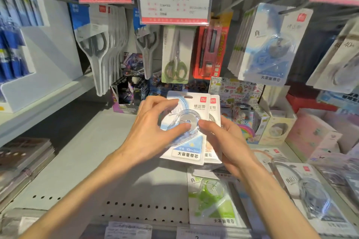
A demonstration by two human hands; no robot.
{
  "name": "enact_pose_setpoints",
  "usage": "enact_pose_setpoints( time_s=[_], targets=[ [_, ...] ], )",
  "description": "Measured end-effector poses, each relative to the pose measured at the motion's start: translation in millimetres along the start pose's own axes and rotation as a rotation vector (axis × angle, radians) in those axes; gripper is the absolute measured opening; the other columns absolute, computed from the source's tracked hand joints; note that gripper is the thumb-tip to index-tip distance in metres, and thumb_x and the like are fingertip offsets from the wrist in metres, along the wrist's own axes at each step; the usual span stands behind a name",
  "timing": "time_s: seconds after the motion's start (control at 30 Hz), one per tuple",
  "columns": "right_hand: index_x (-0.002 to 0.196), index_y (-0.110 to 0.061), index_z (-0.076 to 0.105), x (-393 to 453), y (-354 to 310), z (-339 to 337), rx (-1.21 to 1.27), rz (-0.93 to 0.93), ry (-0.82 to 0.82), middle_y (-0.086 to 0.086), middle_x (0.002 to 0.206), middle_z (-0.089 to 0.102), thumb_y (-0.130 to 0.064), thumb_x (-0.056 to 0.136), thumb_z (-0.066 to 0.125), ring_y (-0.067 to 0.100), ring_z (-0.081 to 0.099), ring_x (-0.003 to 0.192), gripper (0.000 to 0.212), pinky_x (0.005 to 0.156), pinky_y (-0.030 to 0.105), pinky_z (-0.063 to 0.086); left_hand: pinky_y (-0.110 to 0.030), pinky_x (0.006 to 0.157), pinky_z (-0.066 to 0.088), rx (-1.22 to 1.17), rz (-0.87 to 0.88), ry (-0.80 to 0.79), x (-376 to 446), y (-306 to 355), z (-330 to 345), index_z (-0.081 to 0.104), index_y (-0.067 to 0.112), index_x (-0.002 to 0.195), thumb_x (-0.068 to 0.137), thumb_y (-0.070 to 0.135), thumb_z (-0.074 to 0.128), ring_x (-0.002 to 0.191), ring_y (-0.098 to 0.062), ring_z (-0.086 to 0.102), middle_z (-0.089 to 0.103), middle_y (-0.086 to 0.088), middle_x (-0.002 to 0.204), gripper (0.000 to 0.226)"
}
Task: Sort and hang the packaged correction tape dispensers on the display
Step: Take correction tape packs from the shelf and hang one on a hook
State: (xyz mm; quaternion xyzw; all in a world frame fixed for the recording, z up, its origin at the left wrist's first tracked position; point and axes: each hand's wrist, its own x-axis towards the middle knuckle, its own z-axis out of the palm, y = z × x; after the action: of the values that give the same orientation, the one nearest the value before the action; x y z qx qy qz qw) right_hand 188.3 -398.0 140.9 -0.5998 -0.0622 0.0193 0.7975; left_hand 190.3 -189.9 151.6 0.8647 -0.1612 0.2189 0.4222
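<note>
Two hands, the left hand (pixel 153 132) and the right hand (pixel 225 137), hold two correction tape packs between them: a blue front pack (pixel 191 137) and a second pack (pixel 213 132) just behind it, only its right edge showing. Below the hands two more packs lie on the shelf (pixel 87 161), one green pack (pixel 211 196) and one clear-blue pack (pixel 312 198) to its right. Above the right hand one stack of hanging blue packs (pixel 272 44) shows, its count untellable, and above the left hand hang one green-handled scissors card (pixel 175 56) and one red pen card (pixel 209 52).
</note>
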Motion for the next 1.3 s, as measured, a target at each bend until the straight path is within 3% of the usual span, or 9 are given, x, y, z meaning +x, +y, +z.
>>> enact_pose_setpoints(
  time_s=[0.07,0.17,0.3,0.4,0.63,0.77,0.93,1.1,1.3],
  targets=[
    [0.129,-0.007,0.066,-5,-7,-10,0.026,-0.047,-0.018,0.012,0.117,0.079,-0.002,0.092,0.070,0.027,0.076,0.108,0.038,0.088,0.035,0.062,-0.014,0.101,0.037,-0.046,-0.064,0.077,-1,10,7,0.050,0.033,0.142,0.073,0.057,0.083,0.121,0.006,0.046,0.043,0.020,0.128,0.080],
    [0.129,-0.007,0.066,-12,-21,-26,0.055,-0.106,-0.053,0.013,0.118,0.078,-0.006,0.083,0.073,0.028,0.076,0.109,0.047,0.084,0.033,0.063,-0.008,0.084,0.051,-0.366,-0.224,0.037,-1,33,19,0.054,0.024,0.137,0.064,0.049,0.089,0.103,0.016,0.062,0.064,0.014,0.126,0.085],
    [0.132,-0.005,0.063,-26,-44,-52,0.052,-0.147,-0.099,0.014,0.119,0.078,0.001,0.088,0.073,0.030,0.076,0.108,0.045,0.082,0.033,0.063,-0.032,0.085,0.061,-0.598,-0.279,0.019,-5,65,40,0.066,0.021,0.120,0.058,0.046,0.086,0.096,-0.011,0.077,0.080,0.006,0.108,0.069],
    [0.131,-0.006,0.063,-38,-64,-78,0.025,-0.167,-0.138,0.014,0.121,0.077,0.000,0.090,0.072,0.031,0.076,0.108,0.043,0.085,0.038,0.063,-0.040,0.086,0.060,-0.637,-0.245,0.067,-5,92,54,0.065,0.020,0.120,0.060,0.042,0.086,0.097,-0.015,0.078,0.081,0.006,0.105,0.068],
    [0.114,-0.021,0.072,-54,-109,-141,-0.165,-0.275,-0.027,0.005,0.104,0.082,0.003,0.089,0.073,0.026,0.080,0.094,0.034,0.077,0.038,0.066,-0.016,0.062,0.056,-0.620,-0.135,0.231,5,145,68,0.063,0.031,0.112,0.061,0.041,0.086,0.088,-0.007,0.077,0.080,0.014,0.100,0.057],
    [0.114,-0.032,0.071,-55,-131,-165,-0.289,-0.392,0.015,-0.004,0.106,0.082,-0.013,0.088,0.080,0.020,0.080,0.095,0.034,0.073,0.030,0.065,-0.019,0.070,0.060,-0.530,-0.068,0.326,16,168,64,0.061,0.034,0.111,0.075,0.027,0.087,0.092,-0.006,0.077,0.079,0.018,0.101,0.045],
    [0.108,-0.041,0.071,-53,-148,-170,-0.281,-0.467,0.023,-0.005,0.110,0.081,-0.029,0.082,0.085,0.016,0.078,0.100,0.032,0.080,0.030,0.063,-0.045,0.082,0.062,-0.526,0.003,0.387,24,184,55,0.061,0.032,0.116,0.077,0.029,0.086,0.100,-0.011,0.076,0.078,0.010,0.110,0.046],
    [0.112,-0.033,0.070,-43,-150,-162,-0.293,-0.523,0.031,-0.007,0.105,0.082,-0.024,0.087,0.082,0.013,0.079,0.096,0.029,0.074,0.022,0.061,-0.033,0.089,0.061,-0.565,0.108,0.434,26,196,44,0.060,0.028,0.119,0.073,0.035,0.088,0.106,-0.012,0.074,0.078,0.009,0.113,0.055],
    [0.117,-0.027,0.068,-25,-157,-132,-0.318,-0.609,0.009,-0.007,0.106,0.080,-0.024,0.092,0.078,0.012,0.078,0.097,0.028,0.076,0.023,0.062,-0.035,0.091,0.061,-0.582,0.185,0.437,29,200,36,0.058,0.024,0.124,0.072,0.039,0.084,0.110,-0.014,0.073,0.077,0.006,0.117,0.060]
  ],
)
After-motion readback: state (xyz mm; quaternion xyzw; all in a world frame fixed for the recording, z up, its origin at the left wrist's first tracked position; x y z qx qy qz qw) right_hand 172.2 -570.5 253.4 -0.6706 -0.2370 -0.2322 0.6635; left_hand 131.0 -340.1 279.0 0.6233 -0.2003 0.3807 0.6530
